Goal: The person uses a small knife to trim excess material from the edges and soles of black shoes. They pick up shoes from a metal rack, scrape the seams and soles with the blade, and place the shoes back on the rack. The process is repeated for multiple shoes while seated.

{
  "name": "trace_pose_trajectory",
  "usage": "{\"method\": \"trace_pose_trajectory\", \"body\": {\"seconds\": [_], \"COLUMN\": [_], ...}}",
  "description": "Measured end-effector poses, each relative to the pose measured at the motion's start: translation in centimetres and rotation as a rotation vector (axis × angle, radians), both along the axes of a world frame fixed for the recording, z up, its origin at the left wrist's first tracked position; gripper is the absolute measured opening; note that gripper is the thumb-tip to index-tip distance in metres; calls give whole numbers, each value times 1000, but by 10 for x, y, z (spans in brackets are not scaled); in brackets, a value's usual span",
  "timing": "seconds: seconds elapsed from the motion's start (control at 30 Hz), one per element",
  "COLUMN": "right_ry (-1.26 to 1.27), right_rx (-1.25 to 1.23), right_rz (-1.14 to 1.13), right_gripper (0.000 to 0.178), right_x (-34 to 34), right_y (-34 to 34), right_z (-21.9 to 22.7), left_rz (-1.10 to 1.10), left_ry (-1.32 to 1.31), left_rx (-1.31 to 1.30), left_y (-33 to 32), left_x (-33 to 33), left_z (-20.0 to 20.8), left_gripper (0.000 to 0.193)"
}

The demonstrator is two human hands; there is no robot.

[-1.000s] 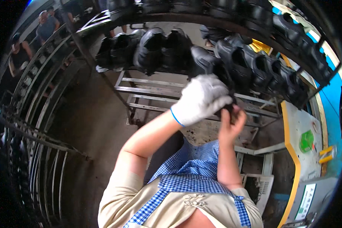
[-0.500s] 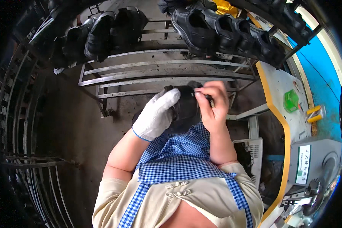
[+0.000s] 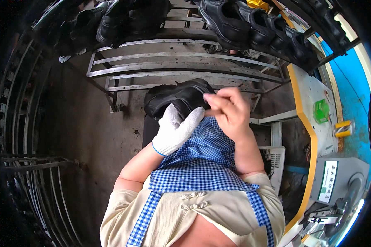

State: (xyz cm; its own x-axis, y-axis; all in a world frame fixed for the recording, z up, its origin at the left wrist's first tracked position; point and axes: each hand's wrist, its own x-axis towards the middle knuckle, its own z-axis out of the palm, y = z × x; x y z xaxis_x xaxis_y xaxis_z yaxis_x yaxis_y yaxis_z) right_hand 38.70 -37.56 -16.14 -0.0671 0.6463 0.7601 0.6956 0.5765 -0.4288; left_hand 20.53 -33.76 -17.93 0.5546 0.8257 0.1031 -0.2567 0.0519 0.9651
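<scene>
Shoe (image 3: 163,96), black, held up at the apron's (image 3: 193,177) front, nearer than the metal rack (image 3: 181,66). Left hand (image 3: 176,131), gloved: grip closed on the shoe near its opening. Right hand (image 3: 231,112), bare: fingers bent beside the shoe, partly blurred; cannot tell whether its grip holds anything.

A black shoe (image 3: 180,92) is held up crosswise.

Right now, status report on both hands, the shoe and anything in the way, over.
Left hand, gloved, gripping black shoe. Right hand, bare, fingers bent at shoe's right end; contact unclear. Metal rack beyond shoe, apart from both hands.
</scene>
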Motion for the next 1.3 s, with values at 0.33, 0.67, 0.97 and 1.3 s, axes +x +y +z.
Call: {"method": "trace_pose_trajectory", "body": {"seconds": [0.33, 0.67, 0.97, 1.3], "right_ry": [-521, -478, -400, -234], "right_rx": [-199, -396, -336, -262], "right_rz": [-104, 175, 261, 188], "right_gripper": [29, 29, 25, 24], "right_x": [-5, 6, 18, 19], "right_y": [-7, 12, 12, 9], "right_z": [43, 48, 37, 25], "left_rz": [242, 101, 19, 22], "left_ry": [236, 258, 156, 98], "left_rx": [567, 458, 348, 159], "left_y": [-3, -5, -4, -2], "left_x": [2, 2, -5, -7], "left_z": [3, 10, 5, 8], "left_gripper": [23, 20, 22, 23]}}
